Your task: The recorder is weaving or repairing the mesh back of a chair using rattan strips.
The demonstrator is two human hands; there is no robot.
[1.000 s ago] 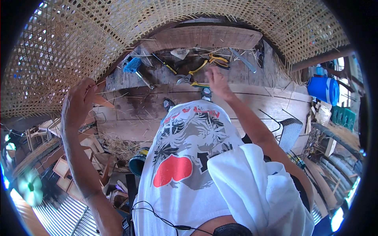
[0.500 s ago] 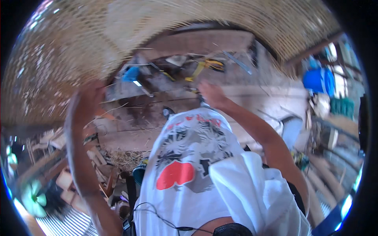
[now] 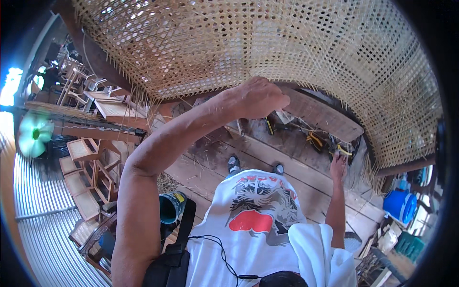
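A large woven cane panel (image 3: 248, 48) in a dark wooden frame arches across the top of the view, with loose strand ends fringing its edges. My left hand (image 3: 263, 98) is closed at the frame's lower rim; its curled fingers hide whatever is in them. Farther right and lower, my right hand (image 3: 338, 166) is closed around a small yellow tool (image 3: 344, 151), its exact kind unclear. Black-and-yellow pliers (image 3: 314, 141) lie on the boards left of that hand. Another yellow-and-black tool (image 3: 270, 126) lies below my left hand.
A wooden plank (image 3: 325, 115) runs below the panel's curved rim. Cane scraps litter the floorboards (image 3: 210, 165). A dark bucket (image 3: 169, 208) stands left of my body, near stacked wooden frames (image 3: 88, 177) and a green fan (image 3: 36, 135). A blue container (image 3: 400, 206) stands at right.
The view has swung leftward. My left hand has moved from the panel's left side to the middle of its lower rim. My right hand has shifted right, with the yellow tool now in it.
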